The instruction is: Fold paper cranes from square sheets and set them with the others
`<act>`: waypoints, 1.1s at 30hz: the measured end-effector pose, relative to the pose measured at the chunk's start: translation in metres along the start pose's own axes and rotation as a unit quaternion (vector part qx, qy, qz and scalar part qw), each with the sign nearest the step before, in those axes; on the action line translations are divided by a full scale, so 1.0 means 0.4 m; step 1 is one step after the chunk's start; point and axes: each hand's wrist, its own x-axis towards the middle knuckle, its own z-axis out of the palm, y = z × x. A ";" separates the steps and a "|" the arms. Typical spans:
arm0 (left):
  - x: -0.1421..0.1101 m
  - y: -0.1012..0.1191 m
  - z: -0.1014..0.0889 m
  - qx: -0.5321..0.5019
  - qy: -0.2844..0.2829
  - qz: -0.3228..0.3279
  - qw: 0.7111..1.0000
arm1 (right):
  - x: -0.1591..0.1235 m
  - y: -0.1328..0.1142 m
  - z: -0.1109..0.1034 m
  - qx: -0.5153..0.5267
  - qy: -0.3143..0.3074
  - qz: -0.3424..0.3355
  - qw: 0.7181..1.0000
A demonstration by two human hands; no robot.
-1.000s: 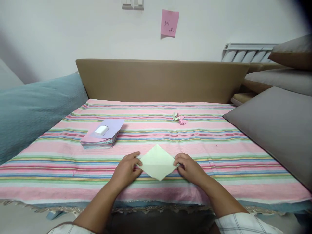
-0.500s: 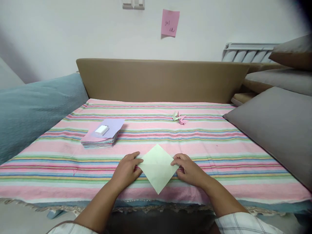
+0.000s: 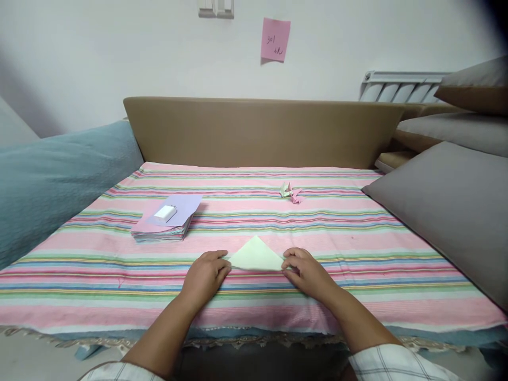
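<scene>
A pale green sheet of origami paper [image 3: 256, 255] shows as a triangle, its point away from me and its long edge nearest me. At the left corner, my left hand [image 3: 206, 272] pinches the paper between thumb and fingers. My right hand [image 3: 305, 272] grips the opposite corner in the same way. The lower half of the sheet is out of sight, bent behind or under the upper half. Beyond the hands lie small folded paper figures [image 3: 291, 192], one greenish and one pink, touching each other.
A stack of coloured paper [image 3: 159, 234] with a white charger plug [image 3: 165, 213] on top sits to the left. The striped cloth [image 3: 238, 217] covers the surface. Grey cushions [image 3: 444, 196] border the right, a blue cushion [image 3: 67, 174] the left, and a brown backrest [image 3: 262, 132] the far side.
The green paper was a flat diamond; its near half has folded out of view, leaving a triangle. Both hands still hold the side corners, and have barely shifted.
</scene>
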 end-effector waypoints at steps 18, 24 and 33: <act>0.033 0.091 -0.044 -0.593 0.064 -0.221 0.772 | 0.022 -0.051 -0.020 0.410 0.156 0.170 0.883; 0.056 0.076 0.014 -0.556 0.033 -0.311 0.770 | 0.035 -0.017 0.022 0.114 0.176 0.152 0.966; 0.063 0.065 0.031 -0.522 0.037 -0.297 0.798 | 0.027 -0.121 0.087 -0.113 0.046 -0.044 0.992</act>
